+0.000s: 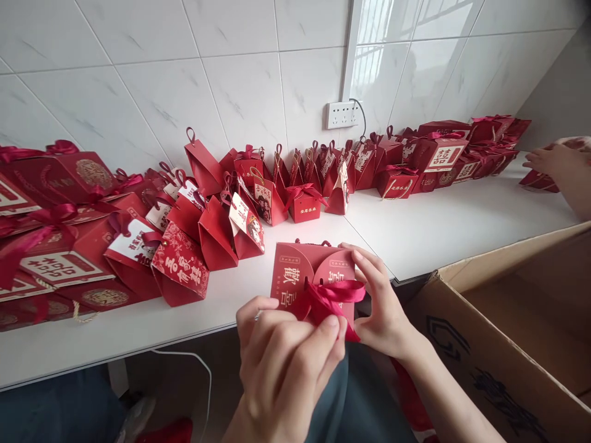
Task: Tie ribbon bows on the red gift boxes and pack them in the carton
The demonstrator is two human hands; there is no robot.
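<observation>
A red gift box with gold characters and a red ribbon bow is held just over the front edge of the white counter. My left hand pinches the ribbon at the bow with its fingers closed. My right hand grips the box's right side, fingers curled around its edge.
Several red gift boxes and pouches line the back of the counter against the tiled wall, stacked higher at the left. An open cardboard carton stands at the lower right. Another person's hand rests on boxes at the far right. A wall socket sits above.
</observation>
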